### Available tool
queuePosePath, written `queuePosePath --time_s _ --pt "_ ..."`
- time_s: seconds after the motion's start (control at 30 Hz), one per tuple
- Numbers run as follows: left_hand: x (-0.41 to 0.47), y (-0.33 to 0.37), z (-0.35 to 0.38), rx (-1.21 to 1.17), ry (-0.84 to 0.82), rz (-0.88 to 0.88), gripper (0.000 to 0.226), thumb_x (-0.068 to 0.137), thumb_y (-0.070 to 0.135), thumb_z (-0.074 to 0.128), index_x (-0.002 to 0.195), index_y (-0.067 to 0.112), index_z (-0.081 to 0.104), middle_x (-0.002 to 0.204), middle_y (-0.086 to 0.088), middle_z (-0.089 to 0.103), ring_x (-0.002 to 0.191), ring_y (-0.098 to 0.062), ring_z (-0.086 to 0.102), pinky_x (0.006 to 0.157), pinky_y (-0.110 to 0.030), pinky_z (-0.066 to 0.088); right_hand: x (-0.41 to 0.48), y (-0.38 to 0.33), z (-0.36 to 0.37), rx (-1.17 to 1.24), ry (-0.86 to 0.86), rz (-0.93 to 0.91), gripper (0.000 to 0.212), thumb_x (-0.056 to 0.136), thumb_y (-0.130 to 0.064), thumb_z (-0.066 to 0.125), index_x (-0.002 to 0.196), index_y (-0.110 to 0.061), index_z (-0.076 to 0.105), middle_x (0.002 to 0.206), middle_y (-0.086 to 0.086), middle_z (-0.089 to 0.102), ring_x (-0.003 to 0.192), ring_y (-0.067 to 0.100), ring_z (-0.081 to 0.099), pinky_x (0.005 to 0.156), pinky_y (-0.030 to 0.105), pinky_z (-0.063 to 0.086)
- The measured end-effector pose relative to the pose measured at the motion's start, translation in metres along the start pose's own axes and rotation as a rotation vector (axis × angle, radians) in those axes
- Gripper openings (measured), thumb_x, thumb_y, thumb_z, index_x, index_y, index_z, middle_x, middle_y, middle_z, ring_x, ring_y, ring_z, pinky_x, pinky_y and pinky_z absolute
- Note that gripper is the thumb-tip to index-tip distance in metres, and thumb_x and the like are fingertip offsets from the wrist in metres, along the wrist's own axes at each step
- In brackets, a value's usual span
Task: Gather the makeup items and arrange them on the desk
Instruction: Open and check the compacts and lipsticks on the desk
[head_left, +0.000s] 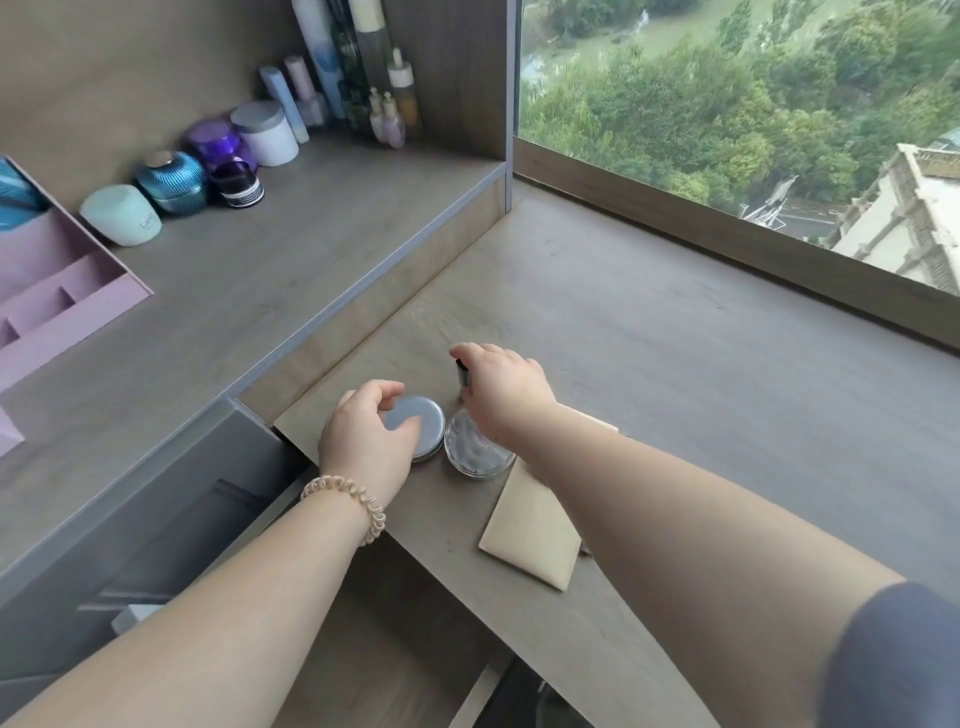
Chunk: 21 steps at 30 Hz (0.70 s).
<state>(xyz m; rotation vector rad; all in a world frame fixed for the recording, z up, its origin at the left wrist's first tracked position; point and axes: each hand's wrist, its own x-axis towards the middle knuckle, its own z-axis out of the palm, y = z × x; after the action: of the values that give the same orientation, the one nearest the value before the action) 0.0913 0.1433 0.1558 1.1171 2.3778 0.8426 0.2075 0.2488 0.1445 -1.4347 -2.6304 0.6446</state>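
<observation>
A round silver-lidded compact (422, 422) lies flat on the lower desk (675, 364), near its left edge. My left hand (363, 439) curls over the compact's left side, thumb and fingers on its rim. Right beside it stands a clear glass bottle (475, 452) with a black cap (462, 373). My right hand (506, 389) grips the bottle at its cap and neck from above. A beige flat pouch (532, 530) lies on the desk, partly under my right forearm.
On the raised shelf (311, 234) at the left, several jars and tall bottles (262, 132) line the back wall, next to a pink organiser (57, 296). An open grey drawer (171, 519) sits below my left arm. A window ledge (727, 228) borders the desk on the right.
</observation>
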Motion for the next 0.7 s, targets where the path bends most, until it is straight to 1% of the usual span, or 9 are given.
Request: queuePosePath --time_s 0.07,0.13,0.23,0.37,0.47,0.53,0.6,0.63,0.7 --pt "-0.001 -0.004 -0.003 -0.025 -0.006 -0.027 0.036 0.078 0.021 0.067 0.113 0.025 0.059 0.111 0.003 0.060 0.096 -0.016 0.058 0.090 -0.038 0.049 0.000 0.000 0.001 -0.023 0.065 0.002 0.042 0.086 -0.006 0.048 0.123 -0.024 0.050 0.112 0.000 0.062 0.106 0.027 0.056 0.077 0.034 0.034" --pt "-0.003 -0.004 -0.005 -0.054 -0.014 -0.036 0.036 0.078 0.021 0.068 0.113 0.025 0.059 0.112 0.003 0.061 0.096 -0.014 0.058 0.089 -0.035 0.048 -0.003 0.001 -0.001 -0.008 0.123 0.003 0.031 0.087 -0.008 0.047 0.114 -0.022 0.055 0.103 -0.001 0.065 0.099 0.027 0.057 0.076 0.034 0.034" --pt "-0.007 0.004 -0.010 -0.085 -0.040 0.000 0.038 0.079 0.020 0.068 0.116 0.025 0.058 0.114 0.004 0.060 0.099 -0.011 0.055 0.084 -0.027 0.044 -0.011 -0.004 -0.013 0.075 0.233 0.010 0.024 0.091 -0.018 0.048 0.114 -0.021 0.057 0.102 -0.001 0.067 0.099 0.026 0.057 0.080 0.035 0.034" --pt "-0.014 0.032 -0.020 -0.206 -0.119 0.095 0.045 0.078 0.022 0.072 0.120 0.033 0.056 0.109 0.011 0.059 0.096 -0.005 0.055 0.080 -0.021 0.040 -0.034 -0.021 -0.033 0.192 0.376 -0.063 0.027 0.092 -0.031 0.054 0.118 -0.024 0.059 0.107 -0.003 0.068 0.104 0.024 0.056 0.087 0.037 0.036" --pt "-0.022 0.053 -0.030 -0.383 -0.224 0.118 0.030 0.079 0.017 0.071 0.096 0.040 0.064 0.085 0.015 0.070 0.079 0.004 0.064 0.072 -0.017 0.047 -0.059 -0.032 -0.046 0.277 0.432 -0.114 0.028 0.088 -0.037 0.059 0.113 -0.025 0.064 0.099 -0.004 0.069 0.098 0.023 0.058 0.087 0.038 0.041" --pt "-0.028 0.058 -0.037 -0.477 -0.292 0.119 0.027 0.080 0.005 0.068 0.087 0.031 0.068 0.074 0.010 0.073 0.071 0.000 0.068 0.068 -0.016 0.050 -0.077 -0.033 -0.053 0.483 0.389 -0.076 0.032 0.083 -0.036 0.066 0.114 -0.025 0.064 0.093 -0.004 0.068 0.092 0.018 0.060 0.084 0.037 0.047" --pt "-0.033 0.060 -0.043 -0.512 -0.337 0.116 0.017 0.080 0.003 0.069 0.089 0.018 0.068 0.077 -0.004 0.073 0.071 -0.012 0.068 0.073 -0.025 0.054 -0.095 -0.031 -0.059 0.819 0.277 0.023 0.039 0.079 -0.034 0.073 0.116 -0.028 0.061 0.092 -0.003 0.067 0.088 0.015 0.063 0.081 0.034 0.052" --pt "-0.038 0.062 -0.045 -0.544 -0.347 0.114 0.013 0.080 0.004 0.070 0.089 0.012 0.067 0.077 -0.010 0.072 0.069 -0.013 0.067 0.072 -0.028 0.055 -0.104 -0.029 -0.062 0.904 0.230 0.055 0.041 0.077 -0.035 0.075 0.116 -0.029 0.061 0.093 -0.003 0.067 0.088 0.013 0.064 0.081 0.031 0.053" --pt "-0.047 0.067 -0.048 -0.661 -0.349 0.095 0.009 0.080 0.002 0.069 0.087 0.005 0.064 0.073 -0.010 0.069 0.061 -0.009 0.065 0.061 -0.021 0.053 -0.120 -0.021 -0.065 0.892 0.144 0.050 0.040 0.076 -0.034 0.078 0.112 -0.026 0.063 0.096 -0.002 0.070 0.089 0.009 0.065 0.078 0.018 0.050"
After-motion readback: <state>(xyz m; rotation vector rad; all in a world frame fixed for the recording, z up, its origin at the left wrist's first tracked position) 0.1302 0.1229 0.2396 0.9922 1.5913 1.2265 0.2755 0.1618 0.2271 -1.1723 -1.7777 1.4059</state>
